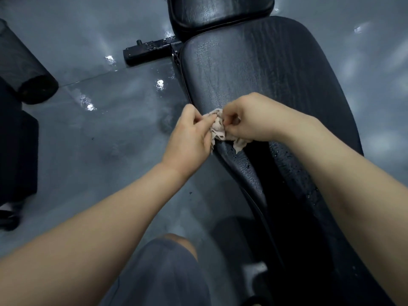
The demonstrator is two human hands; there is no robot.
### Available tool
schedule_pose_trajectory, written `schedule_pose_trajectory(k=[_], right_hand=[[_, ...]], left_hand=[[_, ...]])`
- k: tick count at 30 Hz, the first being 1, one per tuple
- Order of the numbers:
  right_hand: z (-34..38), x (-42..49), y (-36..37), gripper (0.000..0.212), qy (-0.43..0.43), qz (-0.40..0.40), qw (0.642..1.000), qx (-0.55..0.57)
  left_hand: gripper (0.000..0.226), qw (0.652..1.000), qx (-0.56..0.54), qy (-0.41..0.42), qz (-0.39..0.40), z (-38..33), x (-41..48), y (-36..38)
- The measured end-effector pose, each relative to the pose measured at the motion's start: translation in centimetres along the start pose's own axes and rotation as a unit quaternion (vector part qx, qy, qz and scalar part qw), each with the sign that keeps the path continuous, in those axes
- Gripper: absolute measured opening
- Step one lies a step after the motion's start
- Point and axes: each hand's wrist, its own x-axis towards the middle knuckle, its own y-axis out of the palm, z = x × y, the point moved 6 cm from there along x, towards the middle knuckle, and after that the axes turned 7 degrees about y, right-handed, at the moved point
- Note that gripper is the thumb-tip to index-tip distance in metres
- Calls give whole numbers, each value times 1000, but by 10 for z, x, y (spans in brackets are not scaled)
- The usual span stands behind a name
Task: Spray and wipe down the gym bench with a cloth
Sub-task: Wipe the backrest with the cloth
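Observation:
A long black padded gym bench (pixel 254 69) runs from the lower right up to the top centre, with wet droplets on its near half. A small crumpled beige cloth (pixel 218 129) hangs over the bench's left edge. My left hand (pixel 189 133) pinches the cloth's left side from beside the bench. Over the pad, my right hand (pixel 249 118) pinches its right side with curled fingers. No spray bottle shows in the head view.
A second black pad (pixel 218 12) sits beyond the bench at the top. The bench's black metal foot (pixel 148 50) sticks out left on the glossy grey floor. A dark roller pad (pixel 22 69) and other dark equipment stand at the left. My knee (pixel 174 241) is below.

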Motion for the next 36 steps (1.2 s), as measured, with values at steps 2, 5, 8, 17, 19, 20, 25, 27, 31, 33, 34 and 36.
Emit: schedule_pose_trajectory(k=[2,5,8,17,19,20,25,27,31,33,34,36], right_hand=[[-1,-5,3,4,27,64,997,-14],[-2,-7,7,7,65,108,992,-27],[1,5,-1,8,38,-11,999,-35],[1,-1,-5,23,-33,-125,991,43],[1,-11,-3,19,-32,-118,991,59],[2,-14,0,25,-29,-115,991,64],[13,-10,11,33,-23,-120,992,18],[8,-2,4,22,-15,-147,989,1],[-25,4,-10,34,72,-207,976,-12],[-24,-1,-3,36,60,-205,977,4],[-21,-5,2,39,47,-204,978,15],[-15,-8,10,37,25,-208,977,28]], left_hand=[[35,1000,-1,5,10,-9,-12,7],[37,999,-13,24,42,-22,-18,6],[36,998,13,21,61,-10,3,4],[14,994,-30,-100,24,6,22,-16],[10,986,-93,-133,27,4,4,-19],[11,971,-154,-180,25,8,-2,-20],[20,933,-246,-263,30,17,3,-32],[16,950,-201,-236,37,18,13,-35],[25,986,-66,-148,46,26,24,-33],[34,989,-30,-122,81,27,20,-22],[38,989,-23,-119,89,27,17,-17],[45,989,-26,-122,82,27,10,-12]])
